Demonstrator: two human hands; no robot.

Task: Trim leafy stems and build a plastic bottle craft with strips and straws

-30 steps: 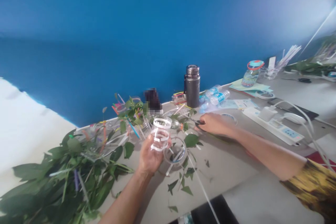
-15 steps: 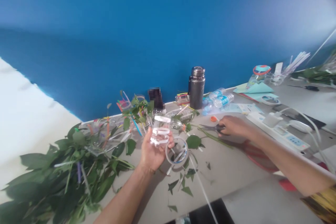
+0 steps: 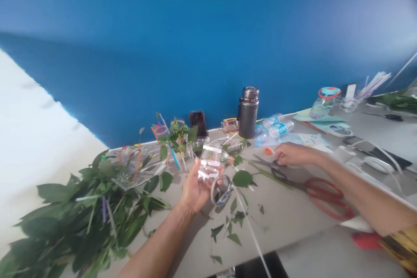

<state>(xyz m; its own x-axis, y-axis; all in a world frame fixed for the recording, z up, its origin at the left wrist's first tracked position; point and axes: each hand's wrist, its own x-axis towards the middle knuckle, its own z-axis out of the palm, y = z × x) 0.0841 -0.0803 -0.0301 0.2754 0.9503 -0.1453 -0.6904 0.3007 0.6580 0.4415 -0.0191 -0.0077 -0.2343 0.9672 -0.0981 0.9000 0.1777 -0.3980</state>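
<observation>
My left hand (image 3: 197,189) is closed round a clear plastic cup-like piece (image 3: 210,163), perhaps cut from a bottle, with white bands across it. A roll of tape (image 3: 221,191) hangs at the fingers of that hand, below the clear piece. Off to the right, my right hand (image 3: 289,155) has its fingers closed at the dark handle of small scissors (image 3: 264,161), whose blades point left. Its fingers hide most of the handle. Just below lie large red-handled scissors (image 3: 325,193) and a green stem (image 3: 272,176).
Leafy branches (image 3: 74,217) cover the left of the table. Behind stand a dark thermos (image 3: 249,113) and plastic bottles (image 3: 280,129). A power strip (image 3: 361,173) with cables lies at right. Leaf scraps (image 3: 233,239) and a white strip (image 3: 250,230) lie in front. A blue wall rises behind.
The view has shifted, so both hands appear a little further right. The tape roll has turned at my left fingers. More of the red-handled scissors shows beneath my right arm.
</observation>
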